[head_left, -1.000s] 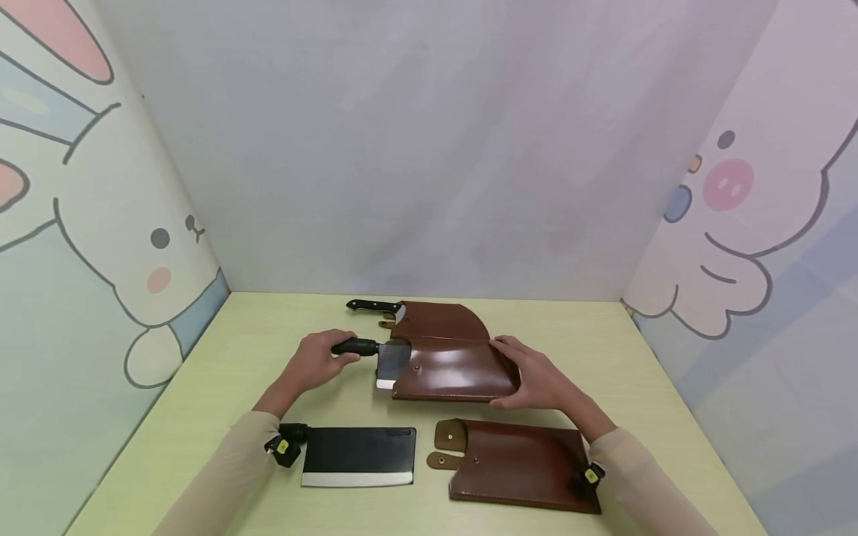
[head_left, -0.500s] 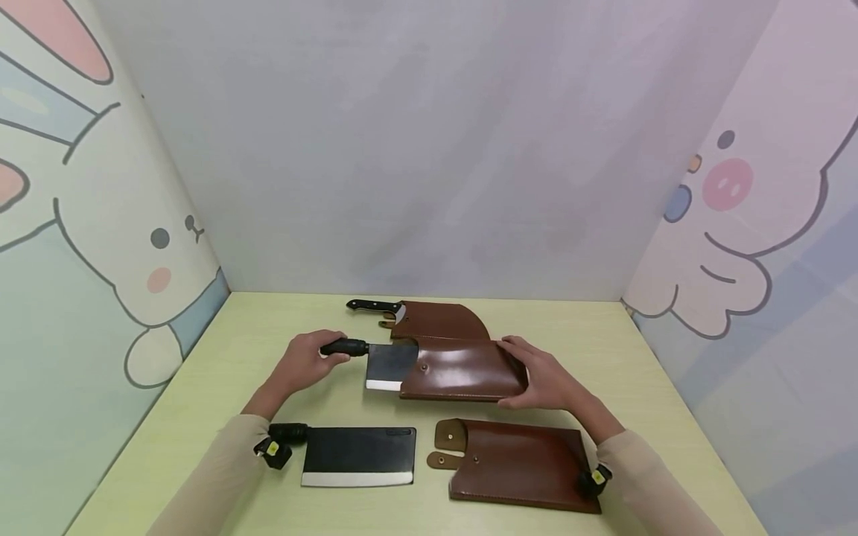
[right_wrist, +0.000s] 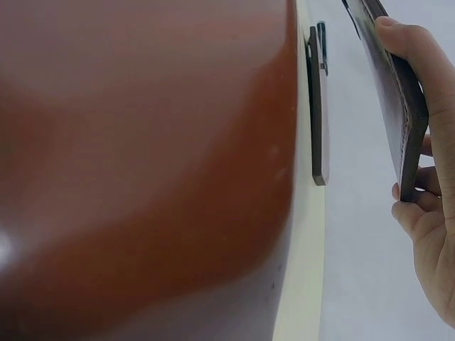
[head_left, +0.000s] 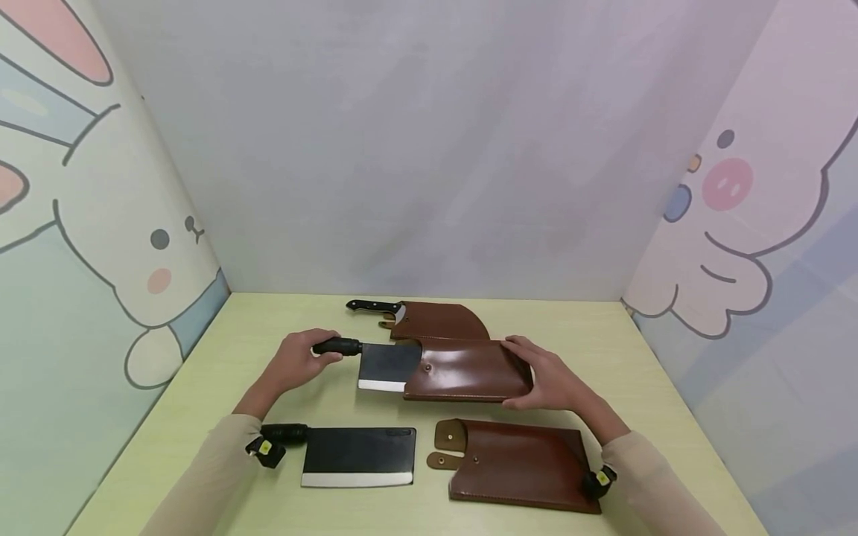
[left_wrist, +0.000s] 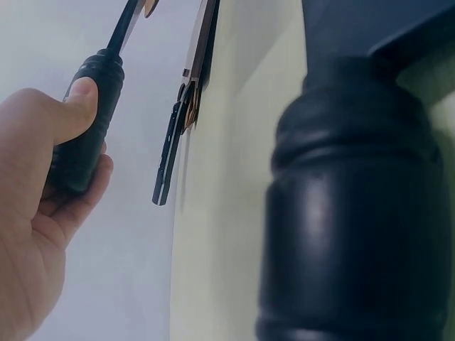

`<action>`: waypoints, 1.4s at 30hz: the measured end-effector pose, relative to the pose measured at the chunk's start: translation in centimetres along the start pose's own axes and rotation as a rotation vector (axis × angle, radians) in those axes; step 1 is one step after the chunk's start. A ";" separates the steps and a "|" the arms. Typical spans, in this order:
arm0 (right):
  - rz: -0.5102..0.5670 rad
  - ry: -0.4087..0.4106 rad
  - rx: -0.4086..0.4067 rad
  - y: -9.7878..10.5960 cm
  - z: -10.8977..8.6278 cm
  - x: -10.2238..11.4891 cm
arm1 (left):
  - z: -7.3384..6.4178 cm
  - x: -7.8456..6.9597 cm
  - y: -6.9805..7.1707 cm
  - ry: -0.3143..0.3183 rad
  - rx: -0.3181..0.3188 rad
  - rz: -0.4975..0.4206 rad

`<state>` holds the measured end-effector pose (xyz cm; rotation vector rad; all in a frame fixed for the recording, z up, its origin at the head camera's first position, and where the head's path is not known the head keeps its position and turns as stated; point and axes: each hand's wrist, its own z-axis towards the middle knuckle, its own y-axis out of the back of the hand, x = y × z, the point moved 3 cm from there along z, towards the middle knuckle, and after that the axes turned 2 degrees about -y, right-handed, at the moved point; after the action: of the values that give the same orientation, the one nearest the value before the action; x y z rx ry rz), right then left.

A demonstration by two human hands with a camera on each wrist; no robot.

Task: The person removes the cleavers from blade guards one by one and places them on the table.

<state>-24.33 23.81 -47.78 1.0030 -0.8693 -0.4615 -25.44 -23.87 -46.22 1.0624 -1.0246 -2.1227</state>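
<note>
Cleaver (head_left: pixel 385 365) sits partly inside a brown leather sheath (head_left: pixel 469 370) in the middle of the pale green table (head_left: pixel 201 387), its blade half out on the left. The left hand (head_left: pixel 298 361) curls round its black handle; the right hand (head_left: pixel 550 376) grips the sheath's closed end, thumb on top. Nearer the person lie a bare cleaver (head_left: pixel 355 455) and an empty sheath (head_left: pixel 523 465); behind, a third knife (head_left: pixel 372 305) rests sheathed.

More of the cleaver (head_left: pixel 382 365) blade has been drawn out of the brown leather sheath (head_left: pixel 469 370), and its handle has been carried further left by the left hand (head_left: pixel 295 361). The sheath has been shifted slightly right with the right hand (head_left: pixel 546 376).
</note>
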 end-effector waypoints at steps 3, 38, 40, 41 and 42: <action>0.001 -0.006 0.007 0.0 -0.1 -0.2 | 0.0 0.1 0.1 -0.003 -0.002 -0.006; -0.027 -0.044 -0.015 1.1 -2.4 -1.5 | -1.6 1.7 2.1 0.034 -0.006 -0.006; -0.030 -0.052 -0.012 1.2 -2.5 -1.7 | -1.7 1.9 2.1 0.036 -0.006 -0.006; -0.030 -0.056 -0.011 1.3 -2.6 -1.8 | -1.8 2.0 2.1 0.039 -0.006 -0.005; -0.029 -0.056 -0.009 1.3 -2.6 -1.9 | -1.8 2.1 2.1 0.041 -0.005 -0.002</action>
<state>-23.37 27.15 -48.05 0.9996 -0.9035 -0.5196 -24.75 -27.32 -46.10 1.1000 -0.9995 -2.0952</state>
